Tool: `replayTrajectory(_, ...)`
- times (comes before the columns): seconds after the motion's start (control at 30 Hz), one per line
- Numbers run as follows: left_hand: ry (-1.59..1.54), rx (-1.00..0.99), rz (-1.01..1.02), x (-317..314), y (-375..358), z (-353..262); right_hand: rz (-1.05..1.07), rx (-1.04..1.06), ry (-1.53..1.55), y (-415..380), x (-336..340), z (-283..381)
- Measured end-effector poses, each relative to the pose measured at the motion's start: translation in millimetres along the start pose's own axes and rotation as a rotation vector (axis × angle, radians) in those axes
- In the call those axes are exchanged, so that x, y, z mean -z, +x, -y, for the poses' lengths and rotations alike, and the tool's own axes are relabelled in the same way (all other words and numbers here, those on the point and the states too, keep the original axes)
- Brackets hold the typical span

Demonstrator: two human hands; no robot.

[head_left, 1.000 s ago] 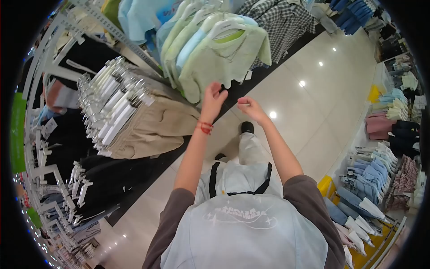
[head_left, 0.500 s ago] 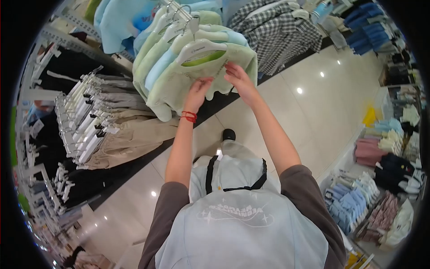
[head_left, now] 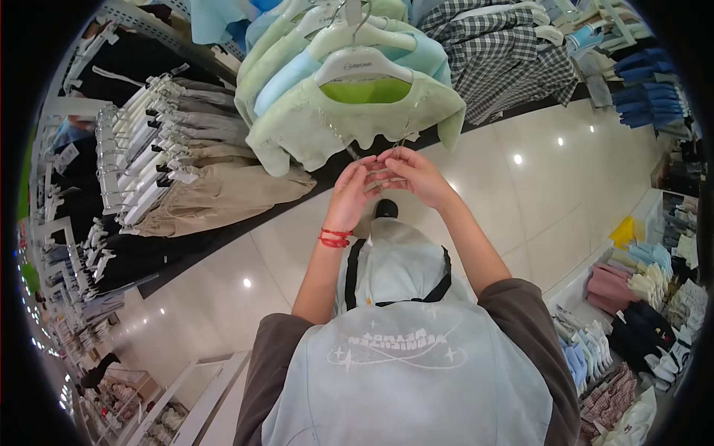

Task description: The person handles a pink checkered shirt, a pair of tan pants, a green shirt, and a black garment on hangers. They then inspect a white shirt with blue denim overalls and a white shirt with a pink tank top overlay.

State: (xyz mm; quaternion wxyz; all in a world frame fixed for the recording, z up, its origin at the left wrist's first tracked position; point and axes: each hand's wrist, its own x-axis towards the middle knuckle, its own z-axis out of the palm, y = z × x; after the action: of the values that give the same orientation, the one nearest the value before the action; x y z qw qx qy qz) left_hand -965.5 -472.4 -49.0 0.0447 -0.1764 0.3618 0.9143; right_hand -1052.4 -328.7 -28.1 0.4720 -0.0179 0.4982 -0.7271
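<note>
A pale green top (head_left: 290, 130) hangs in front of me on a white hanger (head_left: 364, 65), its neck opening showing a brighter green inside. Two thin, chain-like strands (head_left: 407, 123) run down its front toward my fingers. Below the hem, my left hand (head_left: 349, 195) has its fingers curled, with red bracelets on the wrist. My right hand (head_left: 418, 178) meets it, fingertips nearly touching. Both appear to pinch the lower part of the strands, though the fingers partly cover it.
Light blue and green tops crowd the rail behind. Black-and-white checked shirts (head_left: 483, 59) hang to the right, beige trousers (head_left: 230, 197) to the left. More clothing racks line the right side, beyond the glossy tiled floor (head_left: 506, 201). A dark shoe (head_left: 385, 209) shows below my hands.
Both hands have dropped from the front of the green top to below its hem and come together. The top now hangs wider and flatter, and the view has shifted slightly.
</note>
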Motion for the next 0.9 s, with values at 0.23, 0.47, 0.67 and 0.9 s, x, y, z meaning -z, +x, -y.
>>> replayTrajectory(0.23,0.233,0.083,0.004,3,-21,4,-0.056,0.003,0.125,-9,6,-14)
replayTrajectory(0.47,0.28,0.004,0.016,-1,-26,10,-0.045,0.012,0.077,-17,5,-15)
replayTrajectory(0.67,0.312,0.007,-0.048,-2,-19,9,-0.099,0.071,-0.036,-19,5,-15)
replayTrajectory(0.9,0.563,-0.197,0.053,1,18,15,-0.36,0.349,-0.585,-8,15,-30)
